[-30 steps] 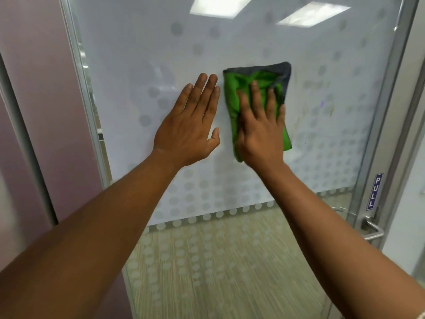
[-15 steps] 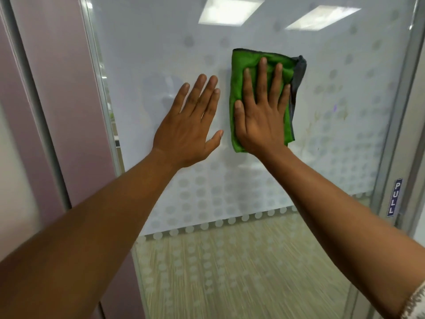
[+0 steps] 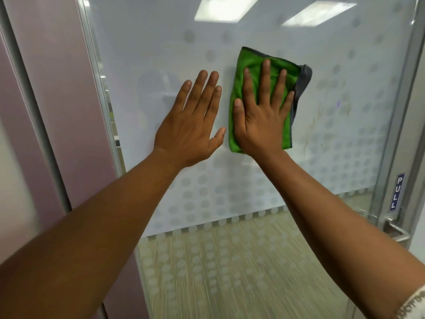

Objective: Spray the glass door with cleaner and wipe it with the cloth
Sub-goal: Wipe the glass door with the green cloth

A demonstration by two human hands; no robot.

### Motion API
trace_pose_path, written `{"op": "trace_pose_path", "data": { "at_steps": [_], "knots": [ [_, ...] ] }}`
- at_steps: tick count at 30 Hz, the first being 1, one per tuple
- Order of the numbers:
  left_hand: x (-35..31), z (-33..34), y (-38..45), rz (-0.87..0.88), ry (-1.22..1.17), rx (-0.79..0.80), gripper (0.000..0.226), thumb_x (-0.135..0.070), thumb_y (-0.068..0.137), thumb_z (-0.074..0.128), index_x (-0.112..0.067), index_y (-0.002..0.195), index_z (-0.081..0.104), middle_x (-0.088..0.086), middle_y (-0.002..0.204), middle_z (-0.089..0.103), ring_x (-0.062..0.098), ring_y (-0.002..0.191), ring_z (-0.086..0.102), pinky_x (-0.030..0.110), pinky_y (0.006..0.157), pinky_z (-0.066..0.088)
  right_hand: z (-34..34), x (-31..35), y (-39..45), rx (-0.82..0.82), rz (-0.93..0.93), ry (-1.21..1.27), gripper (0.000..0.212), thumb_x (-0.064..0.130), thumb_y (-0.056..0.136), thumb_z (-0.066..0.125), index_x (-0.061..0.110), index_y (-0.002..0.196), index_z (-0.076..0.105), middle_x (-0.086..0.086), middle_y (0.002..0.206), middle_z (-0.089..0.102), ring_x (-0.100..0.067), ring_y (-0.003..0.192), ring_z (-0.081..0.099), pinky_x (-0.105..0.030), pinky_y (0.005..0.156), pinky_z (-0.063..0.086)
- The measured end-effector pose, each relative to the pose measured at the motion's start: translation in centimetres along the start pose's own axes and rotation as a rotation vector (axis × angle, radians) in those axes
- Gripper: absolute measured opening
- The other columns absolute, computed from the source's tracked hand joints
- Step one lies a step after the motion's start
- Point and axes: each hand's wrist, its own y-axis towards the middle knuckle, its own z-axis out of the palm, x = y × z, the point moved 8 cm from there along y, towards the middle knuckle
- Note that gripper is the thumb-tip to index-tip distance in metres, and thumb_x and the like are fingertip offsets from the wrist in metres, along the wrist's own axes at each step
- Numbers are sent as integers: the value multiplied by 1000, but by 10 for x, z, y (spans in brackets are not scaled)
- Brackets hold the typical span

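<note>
Wiping stage, no spray bottle in view, so I judge the spraying done or set aside; I can't confirm it from here. My right hand (image 3: pixel 259 116) lies flat with fingers spread straight, pressing the green cloth (image 3: pixel 253 65) against the frosted part of the glass door (image 3: pixel 345 65). No curl round the cloth, so the grip is open, a flat press. The cloth is folded, with a grey layer showing at its edge away from my left hand. My left hand (image 3: pixel 190 125) is also open, palm flat on the glass just beside the cloth, thumb close to the cloth's lower corner, holding nothing; it seems to brace the door.

Faint streaks and smudges (image 3: pixel 319 120) show on the glass on the far side of the cloth, toward the door handle (image 3: pixel 396 231) and the PULL sign (image 3: pixel 396 192). So that patch is left to do, I judge, along with the dotted band below the cloth and the clear pane beneath. Well short of finished.

Against half a second ago: the cloth and my right hand sit slightly lower on the glass and a little tilted, the grey edge showing more. A second ago my hand was low on the cloth, fingertips short of its middle; now they reach near its top. Left hand has hardly shifted. The handle is back in view.
</note>
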Motion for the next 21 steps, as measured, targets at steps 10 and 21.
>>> {"op": "trace_pose_path", "data": {
  "at_steps": [10,21],
  "knots": [
    [-15,0,4,21,6,11,81,-58,101,7,-2,160,6,21,169,1,38,157,2,52,127,9,1,-59,-61,125,49,-30,60,47,103,24,25,159,13,-13,167,6,-42,152,-1,-64,117,7],
    [-51,-19,50,5,-115,-25,77,-49,101,19,2,158,12,24,168,6,39,156,6,53,127,10,15,-44,-74,103,36,42,60,46,103,26,26,159,14,-12,168,4,-40,153,-5,-64,118,3]
  ]
}}
